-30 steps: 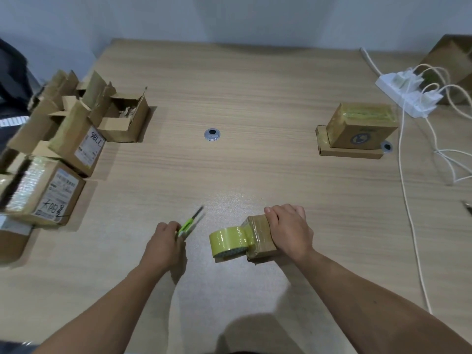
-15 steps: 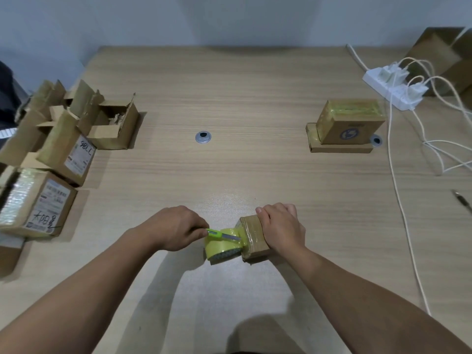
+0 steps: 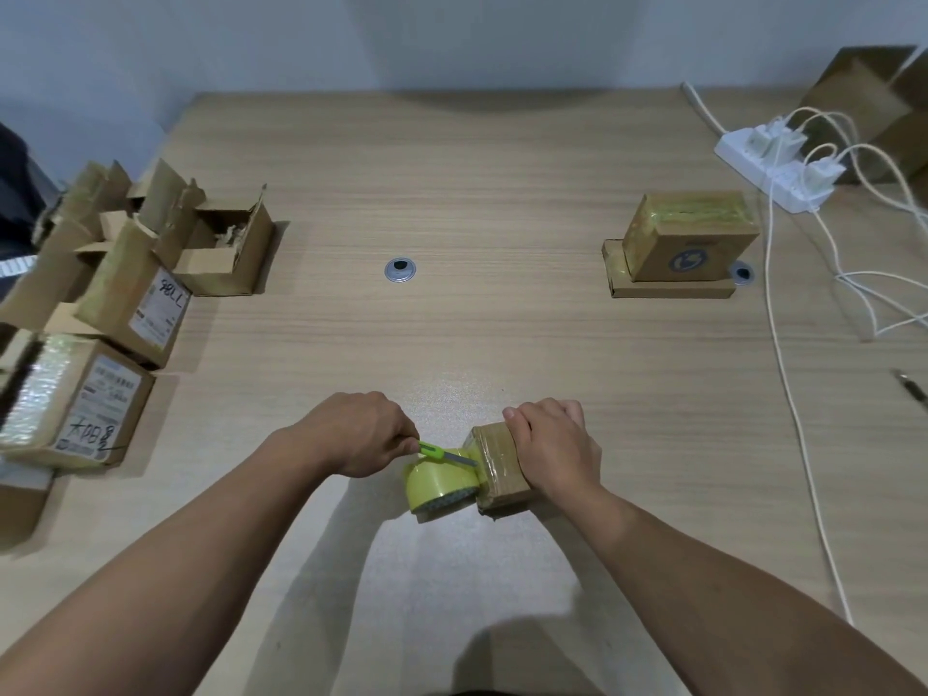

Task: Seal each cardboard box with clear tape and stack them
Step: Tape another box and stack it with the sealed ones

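A small taped cardboard box [image 3: 494, 462] lies on the wooden table [image 3: 502, 344] near me. My right hand [image 3: 555, 452] grips it from above. A yellowish roll of clear tape [image 3: 436, 482] stands against the box's left side, joined to it by a strip of tape. My left hand [image 3: 359, 434] holds a green utility knife [image 3: 442, 452], its blade lying across the strip between roll and box. At the right, a sealed box [image 3: 690, 236] sits on a flatter sealed box [image 3: 670, 288].
Several open and labelled cardboard boxes [image 3: 115, 288] crowd the left edge. A white power strip [image 3: 776, 168] with plugs and trailing white cables [image 3: 798, 394] lies at the right. A metal grommet [image 3: 400, 269] is set in the table's middle. More brown boxes [image 3: 876, 105] stand at the far right corner.
My left hand brought the green knife from the table's left side over to the tape strip between roll and box. My right hand stayed on the small box.
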Demonstrator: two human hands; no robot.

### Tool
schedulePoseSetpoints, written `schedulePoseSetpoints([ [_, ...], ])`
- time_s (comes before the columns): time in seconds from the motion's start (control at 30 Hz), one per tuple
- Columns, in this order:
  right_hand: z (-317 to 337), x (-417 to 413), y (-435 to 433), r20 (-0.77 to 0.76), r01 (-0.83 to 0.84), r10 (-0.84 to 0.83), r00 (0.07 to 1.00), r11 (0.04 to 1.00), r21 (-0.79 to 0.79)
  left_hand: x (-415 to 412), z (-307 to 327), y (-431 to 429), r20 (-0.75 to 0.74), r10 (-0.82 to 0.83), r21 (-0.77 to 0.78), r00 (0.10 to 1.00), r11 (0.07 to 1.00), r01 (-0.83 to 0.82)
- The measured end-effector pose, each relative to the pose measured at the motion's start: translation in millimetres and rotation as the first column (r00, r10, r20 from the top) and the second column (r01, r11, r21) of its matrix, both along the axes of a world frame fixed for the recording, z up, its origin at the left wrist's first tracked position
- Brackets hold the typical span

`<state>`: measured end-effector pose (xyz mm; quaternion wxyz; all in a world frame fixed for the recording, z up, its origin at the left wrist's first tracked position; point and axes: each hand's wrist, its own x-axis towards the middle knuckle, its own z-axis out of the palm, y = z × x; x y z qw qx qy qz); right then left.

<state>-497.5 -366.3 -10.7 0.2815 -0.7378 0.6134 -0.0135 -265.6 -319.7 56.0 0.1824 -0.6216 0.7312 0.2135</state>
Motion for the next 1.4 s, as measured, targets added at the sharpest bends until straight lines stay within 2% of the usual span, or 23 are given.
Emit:
schedulePoseSetpoints([
  [0.2,0,-2,1,0.000,-0.025,0.025,1.000,1.000,0.005,17,-1,-7,0.037,0.130,-0.071,0.991,0.989,-0.127],
  [0.3,1,1,3,-0.015,-0.030,0.030,0.999,1.000,-0.006,27,-15,-5,-0.063,0.220,-0.060,0.974,0.973,-0.223],
  [0.4,0,4,4,-0.023,-0.027,0.027,0.999,1.000,-0.008,35,-45,11,-0.219,0.470,-0.034,0.855,0.872,-0.488],
  [0.53,-2,3,4,-0.011,-0.021,0.021,1.000,1.000,-0.010,17,-88,50,-0.161,0.706,-0.033,0.690,0.695,-0.718],
  [0.6,-3,3,4,-0.011,-0.017,0.017,1.000,1.000,-0.017,0,-100,67,-0.160,0.771,-0.010,0.616,0.623,-0.782],
  [0.87,-5,4,4,-0.050,-0.022,0.020,0.999,0.999,-0.040,-10,-115,72,-0.199,0.757,-0.075,0.622,0.621,-0.780],
  [0.9,-4,5,4,-0.053,-0.023,0.021,0.998,0.999,-0.041,-9,-114,67,-0.233,0.736,-0.118,0.636,0.627,-0.770],
  [0.97,-5,6,5,-0.058,-0.024,0.021,0.998,0.999,-0.047,-11,-105,54,-0.396,0.634,-0.202,0.664,0.646,-0.737],
  [1.0,-5,7,5,-0.059,-0.023,0.020,0.998,0.998,-0.050,-14,-97,46,-0.503,0.583,-0.167,0.639,0.659,-0.733],
  [1.07,-6,6,5,-0.059,-0.022,0.018,0.998,0.998,-0.056,-21,-79,29,-0.653,0.580,0.086,0.488,0.696,-0.713],
  [1.1,-6,6,5,-0.057,-0.022,0.019,0.998,0.998,-0.059,-25,-71,22,-0.671,0.613,0.232,0.417,0.708,-0.667],
  [1.17,-5,5,4,-0.052,-0.022,0.019,0.998,0.998,-0.057,-31,-64,13,-0.623,0.667,0.403,0.409,0.722,-0.563],
  [1.23,-3,3,4,-0.047,-0.024,0.021,0.999,0.999,-0.047,-37,-64,8,-0.586,0.686,0.461,0.430,0.720,-0.519],
  [1.4,-2,2,2,-0.031,-0.018,0.017,0.999,0.999,-0.039,-42,-74,7,-0.601,0.649,0.385,0.466,0.746,-0.543],
])
